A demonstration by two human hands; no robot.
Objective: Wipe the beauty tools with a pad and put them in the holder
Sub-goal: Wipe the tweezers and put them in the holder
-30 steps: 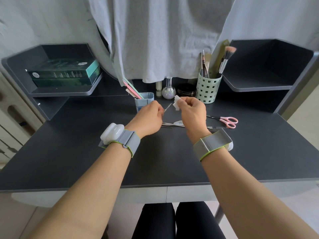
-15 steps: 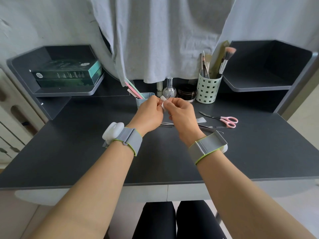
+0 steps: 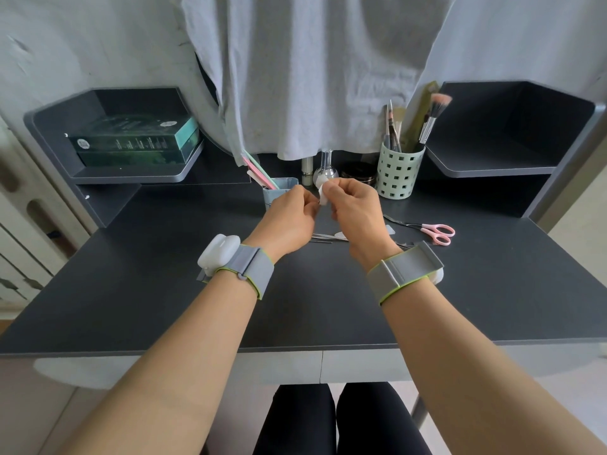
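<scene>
Fingers (image 3: 331, 192) of your right hand (image 3: 356, 215) pinch the white pad (image 3: 323, 197) above the dark surface (image 3: 147, 284); your left hand (image 3: 289, 218) is curled against it, its contents hidden. Blue holder (image 3: 279, 188) stands just behind the left hand, with files leaning inside. Metal tools (image 3: 328, 237) and pink scissors (image 3: 438, 231) lie on the surface beneath and right of your hands.

Home vanity desk (image 3: 131, 290): makeup brushes in a perforated cup (image 3: 397, 174) at the back edge, nail files (image 3: 259, 170), pink scissors (image 3: 435, 230).
</scene>
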